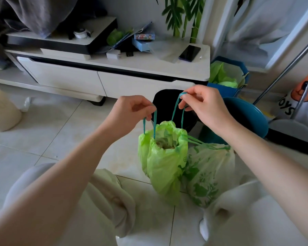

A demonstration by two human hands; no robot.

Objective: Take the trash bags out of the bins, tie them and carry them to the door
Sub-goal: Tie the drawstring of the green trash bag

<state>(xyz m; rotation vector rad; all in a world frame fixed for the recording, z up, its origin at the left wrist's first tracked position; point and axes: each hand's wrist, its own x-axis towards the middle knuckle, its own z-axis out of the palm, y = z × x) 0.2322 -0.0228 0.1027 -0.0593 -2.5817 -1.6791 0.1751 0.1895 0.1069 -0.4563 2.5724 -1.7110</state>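
Note:
A bright green trash bag [163, 162] hangs above the tiled floor by its teal drawstring loops, its mouth partly open with trash showing inside. My left hand [130, 110] pinches the left loop and my right hand [203, 103] pinches the right loop, both raised above the bag. A second, paler green-patterned bag [208, 174] lies on the floor just right of it, its drawstring pulled tight. Behind the hanging bag stands an empty black bin [167, 105]. A blue bin [228, 80] with a green liner stands farther back right.
A white TV cabinet [114, 77] runs along the back, with a phone [189, 53] and boxes on top. A teal dustpan [247, 118] and broom handles [292, 64] lean at the right. A cream container [2, 110] stands left. My knees frame the bottom.

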